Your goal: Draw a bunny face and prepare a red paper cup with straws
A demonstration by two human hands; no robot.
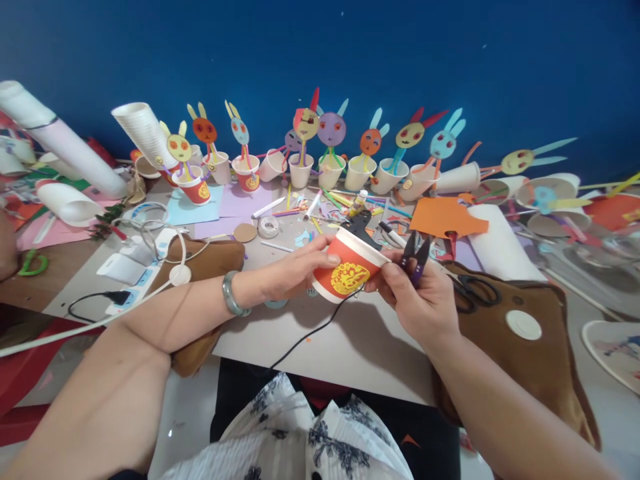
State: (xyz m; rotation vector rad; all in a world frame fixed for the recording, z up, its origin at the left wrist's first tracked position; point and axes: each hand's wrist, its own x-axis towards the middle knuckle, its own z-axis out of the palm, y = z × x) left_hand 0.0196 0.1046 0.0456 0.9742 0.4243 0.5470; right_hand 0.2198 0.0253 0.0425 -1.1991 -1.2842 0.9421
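Above the table's front part, a red paper cup with a yellow printed emblem is tilted, its white rim up and to the right. My left hand grips the cup's left side, thumb on the red wall. At the cup's right edge, the fingers of my right hand pinch near the rim. That same hand also keeps a small pair of pliers, dark jaws pointing up. Just behind the cup lies a black tool, partly hidden. A black cord runs below the cup towards my lap.
Along the blue wall stands a row of white cups bearing paper rabbit figures. Markers, a tape roll and scraps lie mid-table. Scissors rest on a brown pouch at right; a power strip is left.
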